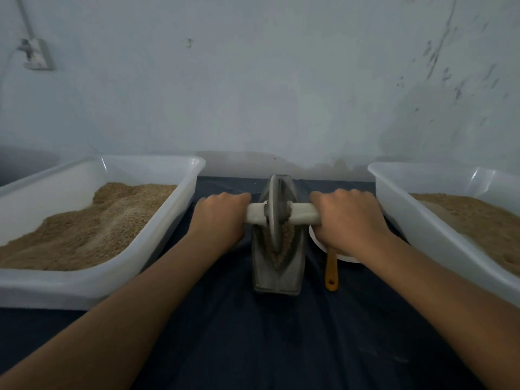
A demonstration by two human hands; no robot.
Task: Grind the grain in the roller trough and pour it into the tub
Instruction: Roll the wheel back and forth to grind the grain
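A grey metal roller trough stands lengthwise in the middle of the dark cloth, with brown grain lying in its groove. A metal disc wheel sits upright in the groove on a pale wooden axle. My left hand grips the axle's left end and my right hand grips its right end. A white tub at the left holds a heap of brown grain. A second white tub at the right also holds grain.
A white plate lies right of the trough, partly under my right hand, with an orange-handled utensil pointing toward me. A dark blue cloth covers the table. A pale wall stands close behind.
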